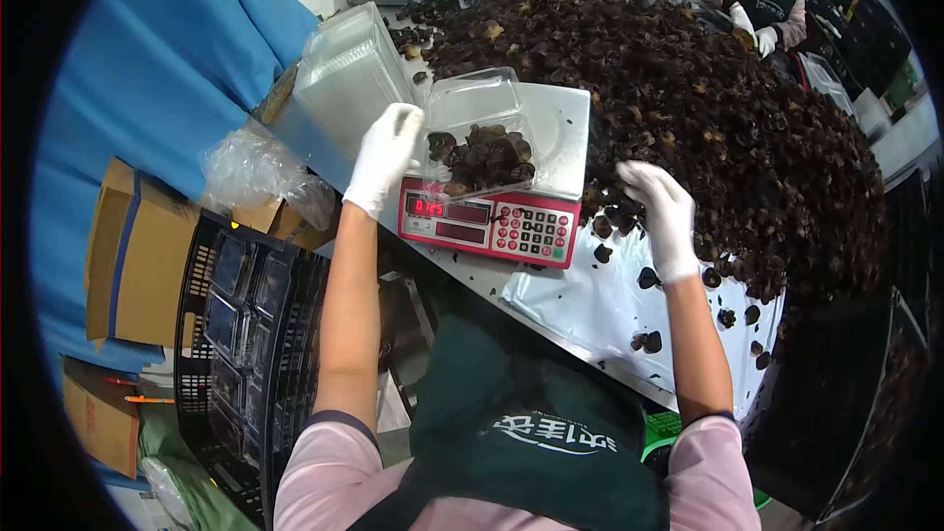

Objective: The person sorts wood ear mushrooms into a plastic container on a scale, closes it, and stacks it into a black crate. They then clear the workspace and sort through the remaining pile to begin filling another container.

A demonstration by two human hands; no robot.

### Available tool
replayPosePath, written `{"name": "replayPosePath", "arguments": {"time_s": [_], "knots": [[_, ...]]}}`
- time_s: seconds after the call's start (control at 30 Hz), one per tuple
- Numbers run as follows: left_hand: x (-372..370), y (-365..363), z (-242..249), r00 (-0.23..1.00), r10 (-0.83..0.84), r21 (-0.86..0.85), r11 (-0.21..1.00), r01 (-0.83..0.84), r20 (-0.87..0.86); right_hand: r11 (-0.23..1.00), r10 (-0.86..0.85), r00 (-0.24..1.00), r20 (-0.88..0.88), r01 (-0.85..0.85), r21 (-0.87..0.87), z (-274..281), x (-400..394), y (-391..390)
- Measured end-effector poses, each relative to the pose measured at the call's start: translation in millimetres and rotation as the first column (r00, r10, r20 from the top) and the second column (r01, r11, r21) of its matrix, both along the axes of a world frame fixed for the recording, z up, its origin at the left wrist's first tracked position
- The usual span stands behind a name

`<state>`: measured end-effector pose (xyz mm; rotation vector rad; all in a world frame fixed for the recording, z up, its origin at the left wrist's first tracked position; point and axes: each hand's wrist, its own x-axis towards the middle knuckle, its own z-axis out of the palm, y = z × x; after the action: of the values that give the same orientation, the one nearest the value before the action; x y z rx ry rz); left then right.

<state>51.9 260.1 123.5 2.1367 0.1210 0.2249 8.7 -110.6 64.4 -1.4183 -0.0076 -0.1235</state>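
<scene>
My left hand [385, 155], in a white glove, is at the left edge of a clear plastic clamshell box [482, 162]. Its fingers are bent together, and I cannot make out whether they grip anything. With its lid folded back, the box holds dark dried wood ear mushrooms [489, 154]. It lies on the metal pan of a red digital scale [490, 224], whose lit display reads about 0.125. Over the near edge of the large mushroom heap [728, 138] is my right hand [661, 211], also gloved. Its fingers curl inward, hiding whatever is in them.
A stack of clear boxes [354, 69] stands left of the scale. White plastic sheeting [590, 300] with loose mushrooms covers the near table edge. A black crate [246, 334] of packed boxes and cardboard [147, 246] are at left. A co-worker [762, 0] works across the heap.
</scene>
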Motion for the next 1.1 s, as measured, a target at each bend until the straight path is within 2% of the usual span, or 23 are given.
{"name": "replayPosePath", "arguments": {"time_s": [0.03, 0.1, 0.13, 0.2, 0.23, 0.3, 0.33, 0.37, 0.4, 0.43, 0.47, 0.53, 0.57, 0.6, 0.63, 0.7, 0.77, 0.8, 0.83, 0.97, 1.03, 1.07, 1.1], "knots": [[1, 11, -11, 0.995, 0.070, -0.060, 0.996, -0.066, 0.070, 0.998, -0.057, 0.998, -0.009, 0.057, 0.011, -13, -16, -24], [-3, 26, -33, 0.978, 0.161, 0.032, 0.985, -0.167, 0.129, 0.974, -0.214, 0.976, -0.041, 0.210, -0.089, -57, -48, -77], [6, 47, -65, 0.970, 0.105, 0.116, 0.984, -0.133, 0.219, 0.950, -0.310, 0.949, -0.058, 0.307, -0.064, -70, -64, -95], [-11, 23, -72, 0.985, 0.104, -0.037, 0.994, -0.100, 0.135, 0.863, -0.505, 0.860, -0.077, 0.504, -0.035, -100, -102, -130], [-15, 11, -79, 0.989, 0.103, -0.100, 0.991, -0.092, 0.107, 0.795, -0.592, 0.804, -0.043, 0.575, -0.194, -103, -119, -141], [-12, 4, -104, 0.968, 0.045, 0.025, 0.998, -0.053, 0.246, 0.730, -0.671, 0.739, -0.068, 0.641, -0.238, -121, -139, -150], [-11, -11, -102, 0.981, 0.034, -0.073, 0.997, -0.021, 0.192, 0.757, -0.577, 0.817, 0.002, 0.535, -0.375, -137, -152, -154], [-15, -23, -88, 0.991, 0.026, -0.022, 0.999, -0.024, 0.129, 0.748, -0.564, 0.825, -0.011, 0.506, -0.430, -120, -151, -136], [-15, -31, -89, 0.986, 0.021, -0.039, 0.999, -0.015, 0.164, 0.689, -0.557, 0.830, -0.024, 0.446, -0.572, -114, -151, -125], [-16, -36, -88, 0.979, 0.020, -0.053, 0.999, -0.010, 0.201, 0.727, -0.479, 0.875, 0.073, 0.442, -0.525, -114, -146, -114], [-19, -42, -85, 0.980, 0.016, -0.052, 0.999, -0.006, 0.200, 0.680, -0.430, 0.896, 0.114, 0.404, -0.612, -105, -139, -103], [-28, -56, -76, 0.950, 0.074, 0.004, 0.997, -0.079, 0.304, 0.641, -0.340, 0.918, 0.202, 0.384, -0.664, -93, -118, -82], [-35, -62, -70, 0.950, 0.065, 0.009, 0.997, -0.071, 0.306, 0.613, -0.253, 0.921, 0.297, 0.390, -0.687, -105, -103, -80], [-44, -69, -65, 0.934, 0.057, 0.028, 0.997, -0.071, 0.352, 0.401, -0.165, 0.916, 0.366, 0.401, -0.824, -104, -91, -76], [-51, -74, -62, 0.917, 0.044, 0.045, 0.997, -0.067, 0.397, 0.282, -0.113, 0.940, 0.322, 0.341, -0.897, -100, -81, -72], [-68, -80, -56, 0.928, 0.026, 0.022, 0.999, -0.037, 0.371, 0.093, 0.003, 1.000, 0.014, 0.014, -0.996, -86, -66, -72], [-86, -93, -47, 0.933, -0.020, 0.026, 1.000, 0.012, 0.360, 0.058, -0.001, 1.000, -0.031, -0.031, -0.998, -89, -51, -74], [-94, -101, -47, 0.941, -0.041, -0.005, 0.999, 0.046, 0.336, 0.092, 0.050, 0.999, 0.018, 0.013, -0.996, -93, -46, -78], [-102, -110, -47, 0.942, -0.078, -0.001, 0.997, 0.083, 0.327, 0.069, 0.049, 0.999, -0.017, -0.021, -0.997, -93, -43, -79], [-129, -151, -68, 0.881, -0.281, 0.154, 0.959, 0.239, 0.380, 0.466, -0.030, 0.991, 0.132, 0.131, -0.875, -76, -90, -105], [-139, -168, -89, 0.878, -0.370, 0.111, 0.929, 0.353, 0.304, 0.562, -0.166, 0.984, 0.057, 0.142, -0.815, -61, -155, -137], [-144, -176, -100, 0.866, -0.414, 0.137, 0.910, 0.391, 0.279, 0.456, -0.196, 0.968, -0.159, -0.054, -0.889, -49, -192, -163], [-149, -184, -110, 0.856, -0.452, 0.159, 0.892, 0.424, 0.253, 0.462, -0.238, 0.911, -0.338, -0.200, -0.864, -44, -232, -191]]}}
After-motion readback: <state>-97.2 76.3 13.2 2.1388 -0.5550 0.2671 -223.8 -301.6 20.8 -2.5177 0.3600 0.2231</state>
